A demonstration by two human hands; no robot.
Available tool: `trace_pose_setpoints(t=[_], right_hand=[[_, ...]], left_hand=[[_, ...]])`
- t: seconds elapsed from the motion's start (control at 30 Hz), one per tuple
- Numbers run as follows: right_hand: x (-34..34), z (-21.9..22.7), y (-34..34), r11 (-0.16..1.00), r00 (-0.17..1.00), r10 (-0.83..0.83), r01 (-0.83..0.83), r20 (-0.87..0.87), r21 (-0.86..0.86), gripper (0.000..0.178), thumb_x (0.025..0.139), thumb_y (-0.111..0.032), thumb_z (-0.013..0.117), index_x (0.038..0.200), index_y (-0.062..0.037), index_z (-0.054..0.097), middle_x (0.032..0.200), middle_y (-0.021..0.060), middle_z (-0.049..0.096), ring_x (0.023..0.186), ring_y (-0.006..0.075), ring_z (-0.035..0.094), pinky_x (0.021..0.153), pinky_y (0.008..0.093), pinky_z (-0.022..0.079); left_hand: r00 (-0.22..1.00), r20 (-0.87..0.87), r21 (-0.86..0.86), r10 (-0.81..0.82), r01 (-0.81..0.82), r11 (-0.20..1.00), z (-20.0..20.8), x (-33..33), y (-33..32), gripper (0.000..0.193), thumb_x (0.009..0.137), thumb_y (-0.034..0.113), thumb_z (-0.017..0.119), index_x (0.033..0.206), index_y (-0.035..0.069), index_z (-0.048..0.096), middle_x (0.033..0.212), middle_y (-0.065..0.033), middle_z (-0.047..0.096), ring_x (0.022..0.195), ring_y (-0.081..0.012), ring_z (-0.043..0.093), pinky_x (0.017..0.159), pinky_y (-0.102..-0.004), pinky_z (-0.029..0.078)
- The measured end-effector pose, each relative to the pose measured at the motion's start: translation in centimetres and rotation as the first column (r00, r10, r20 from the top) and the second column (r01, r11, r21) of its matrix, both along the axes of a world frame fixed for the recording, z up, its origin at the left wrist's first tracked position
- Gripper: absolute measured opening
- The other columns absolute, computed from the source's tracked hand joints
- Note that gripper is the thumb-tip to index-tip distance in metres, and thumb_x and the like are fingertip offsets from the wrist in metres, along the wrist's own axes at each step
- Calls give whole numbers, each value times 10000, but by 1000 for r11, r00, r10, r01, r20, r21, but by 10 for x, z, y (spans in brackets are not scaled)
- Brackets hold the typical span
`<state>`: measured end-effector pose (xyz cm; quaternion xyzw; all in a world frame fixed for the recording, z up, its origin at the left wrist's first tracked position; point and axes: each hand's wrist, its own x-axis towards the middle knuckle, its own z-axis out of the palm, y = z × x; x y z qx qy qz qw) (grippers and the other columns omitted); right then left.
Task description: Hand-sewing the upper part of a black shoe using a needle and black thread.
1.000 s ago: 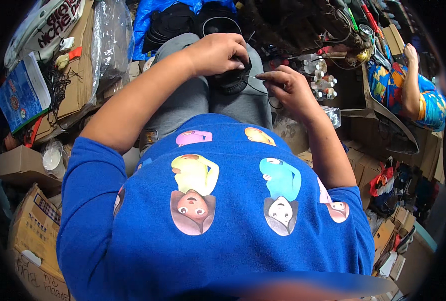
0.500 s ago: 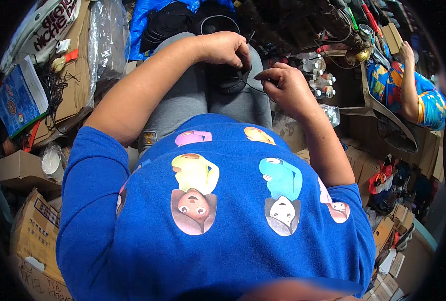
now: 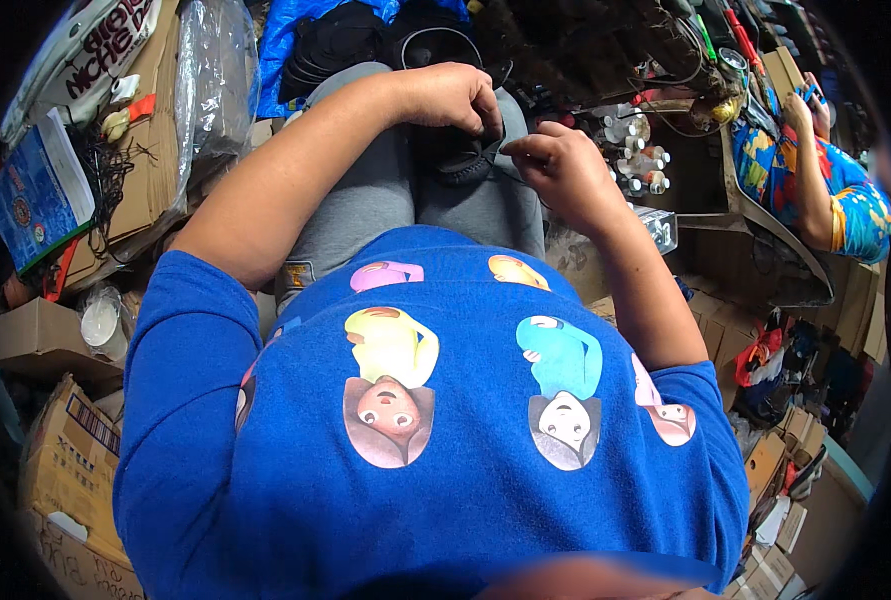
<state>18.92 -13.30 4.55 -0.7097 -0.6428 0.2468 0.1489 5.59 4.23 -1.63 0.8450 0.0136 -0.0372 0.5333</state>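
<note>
Here, left hand point(image 3: 453, 95) grasps, partly hides black item point(image 3: 462, 168); right hand point(image 3: 568, 172) beside, grip unclear; bottles point(image 3: 649, 163) near, rightward.

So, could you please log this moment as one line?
Left hand: at black ribbed-edged piece | right hand: beside it, grip unclear | lap: grey fabric trousers | nearby: clear plastic bottles

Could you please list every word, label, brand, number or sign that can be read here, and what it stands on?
I'll say where print stands without copying it.
White bag: large dark lettering, partly legible.
Blue book: small cover print, too small to read surely.
Yellow box: dark print, too blurred.
Cardboard below it: large handwriting, partly cut off.
Trouser patch: too small to read.
</note>
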Motion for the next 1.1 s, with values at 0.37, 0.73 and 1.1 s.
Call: trace_pose_setpoints(t=[0.37, 0.73, 1.1], right_hand=[[18, -16, -8, 989, 963, -101, 70, -251, -129, 221, 793, -87, 681, 1009, -118, 713, 804, 49, 548, 753, 140, 587, 676, 284, 476], [10, -13, 3, 998, 991, -18, 10, -134, -65, 250, 723, -35, 683, 964, -93, 711, 832, 84, 603, 785, 199, 629, 692, 311, 497], [40, -41, 4, 970, 835, -127, -7, -536, -241, 187, 832, -75, 656, 1013, -54, 696, 947, 19, 607, 891, 106, 580, 796, 253, 460]], left_hand=[[998, 50, 40, 38, -40, 998, 2, -7, -3, 255, 724, 59, 625, 951, 106, 729, 858, -52, 498, 862, -196, 527, 810, -287, 427], [999, 32, 100, 41, -44, 994, -2, -4, -4, 219, 733, 73, 661, 943, 96, 722, 888, -56, 531, 924, -197, 536, 828, -304, 435], [997, 62, 69, -52, 48, 996, -1, -7, -1, 256, 688, 74, 724, 942, 108, 722, 972, -53, 530, 971, -210, 540, 859, -312, 439]])
